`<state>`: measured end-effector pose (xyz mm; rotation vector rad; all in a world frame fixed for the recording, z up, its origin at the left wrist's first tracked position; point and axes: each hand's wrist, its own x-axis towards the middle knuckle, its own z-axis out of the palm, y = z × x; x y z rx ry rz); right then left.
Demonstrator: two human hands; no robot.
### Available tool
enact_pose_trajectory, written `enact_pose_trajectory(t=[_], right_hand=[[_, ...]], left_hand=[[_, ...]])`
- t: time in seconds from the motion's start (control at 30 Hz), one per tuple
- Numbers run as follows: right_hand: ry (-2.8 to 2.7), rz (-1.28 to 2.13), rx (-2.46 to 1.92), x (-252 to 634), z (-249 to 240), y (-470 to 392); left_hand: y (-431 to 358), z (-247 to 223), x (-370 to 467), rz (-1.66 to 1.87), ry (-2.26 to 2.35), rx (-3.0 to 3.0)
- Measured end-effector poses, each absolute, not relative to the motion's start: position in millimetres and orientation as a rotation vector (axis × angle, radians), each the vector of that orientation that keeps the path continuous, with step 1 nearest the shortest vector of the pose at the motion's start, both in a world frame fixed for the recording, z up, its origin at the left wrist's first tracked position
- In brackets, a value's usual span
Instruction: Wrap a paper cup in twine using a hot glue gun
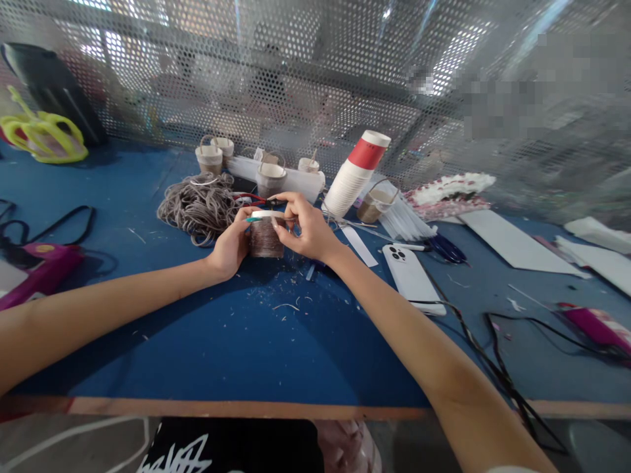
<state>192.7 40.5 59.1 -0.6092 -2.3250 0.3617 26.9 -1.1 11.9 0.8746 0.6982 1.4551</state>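
My left hand (pixel 230 244) is closed around the left side of a paper cup (pixel 267 242) wrapped in brownish-grey cord, its white rim facing up. At the cup's upper right side, my right hand (pixel 308 226) has thumb and fingers pinched together against the wrapping, close under the rim. What lies between those fingers is too small to make out. Just behind the left hand is a loose heap of grey-brown cord (pixel 200 207). Red-handled pliers (pixel 254 198) lie partly hidden behind the cup.
Cord-wrapped little baskets (pixel 271 179) and a leaning stack of paper cups (pixel 348 184) stand behind my hands. To the right are a white phone (pixel 414 277), blue-handled scissors (pixel 447 248) and trailing cables (pixel 486 361). Purple glue guns (pixel 54 266) lie at both sides. Scraps dot the blue table (pixel 236 355).
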Motion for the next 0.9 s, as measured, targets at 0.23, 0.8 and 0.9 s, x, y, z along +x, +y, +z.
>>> enact_pose_trajectory(t=[0.23, 0.8, 0.9], right_hand=[[-2.333, 0.332, -0.626, 196.1, 58.0, 42.2], [-2.428, 0.452, -0.647, 201.4, 59.8, 44.4], [-2.503, 0.348, -0.664, 201.7, 60.0, 43.0]], left_hand=[[-1.0, 13.2, 26.6, 1.46, 0.691, 0.881], [-3.6, 11.9, 23.4, 1.45, 0.812, 0.884], [-1.4, 10.8, 23.2, 1.48, 0.807, 0.856]])
